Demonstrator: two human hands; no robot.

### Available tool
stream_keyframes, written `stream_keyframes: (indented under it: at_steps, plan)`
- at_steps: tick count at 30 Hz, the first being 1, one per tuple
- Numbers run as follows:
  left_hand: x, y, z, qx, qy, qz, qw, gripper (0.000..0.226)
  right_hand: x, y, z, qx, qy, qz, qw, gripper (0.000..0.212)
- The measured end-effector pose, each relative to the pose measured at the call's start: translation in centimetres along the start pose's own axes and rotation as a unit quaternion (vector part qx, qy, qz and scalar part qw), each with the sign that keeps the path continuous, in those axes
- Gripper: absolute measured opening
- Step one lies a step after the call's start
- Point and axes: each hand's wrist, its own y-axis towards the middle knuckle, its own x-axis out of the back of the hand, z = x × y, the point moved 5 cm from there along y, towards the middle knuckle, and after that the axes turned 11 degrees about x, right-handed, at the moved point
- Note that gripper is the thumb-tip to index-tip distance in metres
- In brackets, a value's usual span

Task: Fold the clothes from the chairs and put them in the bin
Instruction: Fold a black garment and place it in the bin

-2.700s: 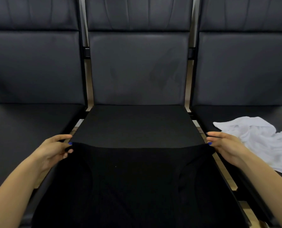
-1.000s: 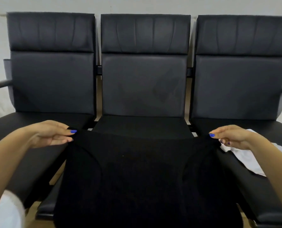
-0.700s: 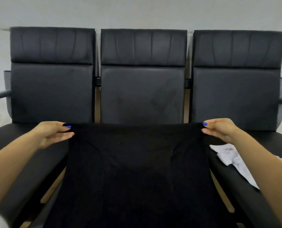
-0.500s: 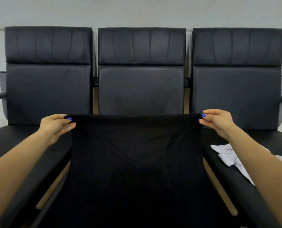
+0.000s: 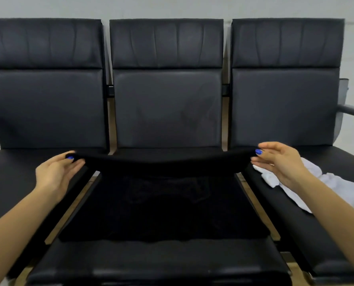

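Left fingers (image 5: 73, 165): thumb with blue-painted nail on top, remaining fingers beneath, pinched on the left end of the black garment's (image 5: 163, 205) upper edge; left hand (image 5: 57, 174): palm turned inward, bare forearm running to the lower left corner.

Right fingers (image 5: 263, 159): thumb with blue nail on top, other fingers spread and reaching below and behind, nipping the right end of the same edge; right hand (image 5: 279, 162): palm turned inward, bare forearm running to the lower right corner.

Black garment: upper edge stretched between the two hands as a thick band, sagging slightly at the middle, raised above the seat of the middle chair (image 5: 166, 108); the rest lies flat on that seat, reaching down to a wavy lower edge short of the seat's front; faint seam outlines show in the cloth; kind of garment cannot be told.

White garment (image 5: 337, 188): crumpled, unfolded, on the seat of the right chair (image 5: 285, 104), just beside and partly behind the right hand.

Left chair (image 5: 48, 104): seat bare where it shows; all three chairs black, padded, set side by side against a pale wall (image 5: 172, 7); armrest (image 5: 351, 111) at the outer right edge.

Bin: not in view.
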Motion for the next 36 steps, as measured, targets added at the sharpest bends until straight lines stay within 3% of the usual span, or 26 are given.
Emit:
stream_keyframes:
  at_steps: [3, 8, 10, 13, 18, 24, 28, 30, 33, 36]
  plan:
    - [3.2, -1.4, 1.6, 0.019, 0.021, 0.005, 1.000, 0.044, 1.1, -3.4, -0.7, -0.021, -0.037, 0.039, 0.998, 0.094]
    - [7.2, -4.1, 4.2, 0.046, 0.033, 0.003, 0.998, 0.049, 2.4, -7.4, -2.0, -0.050, -0.061, 0.081, 0.994, 0.105]
    - [7.9, -5.5, 5.3, 0.027, 0.074, -0.006, 0.997, 0.042, 2.5, -8.6, -2.6, -0.063, -0.102, 0.110, 0.987, 0.090]
    - [8.1, -6.7, 6.2, -0.020, 0.152, -0.007, 0.988, 0.029, 2.3, -9.5, -3.0, -0.069, -0.165, 0.150, 0.972, 0.018]
    - [8.6, -7.1, 6.0, -0.037, 0.184, -0.024, 0.982, 0.029, 3.1, -10.0, -4.3, -0.059, -0.256, 0.206, 0.943, 0.005]
    - [8.6, -8.6, 3.9, -0.175, 0.412, -0.143, 0.882, 0.035, 3.8, -9.8, -5.6, -0.070, -0.365, 0.170, 0.913, 0.016]
    - [4.7, -9.5, 3.4, -0.286, 0.528, -0.132, 0.789, 0.032, 3.0, -9.7, -6.7, -0.123, -0.367, 0.143, 0.911, 0.023]
    - [1.3, -10.1, 4.2, -0.307, 0.556, -0.076, 0.769, 0.023, 2.4, -9.8, -7.5, -0.163, -0.377, 0.138, 0.901, 0.035]
    - [-3.9, -10.7, 7.0, -0.345, 0.586, 0.087, 0.728, 0.035, 1.7, -9.6, -8.5, -0.209, -0.380, 0.125, 0.892, 0.047]
    - [-7.5, -11.1, 10.3, -0.288, 0.656, 0.191, 0.671, 0.046, 1.1, -9.5, -8.6, -0.254, -0.345, 0.119, 0.896, 0.046]
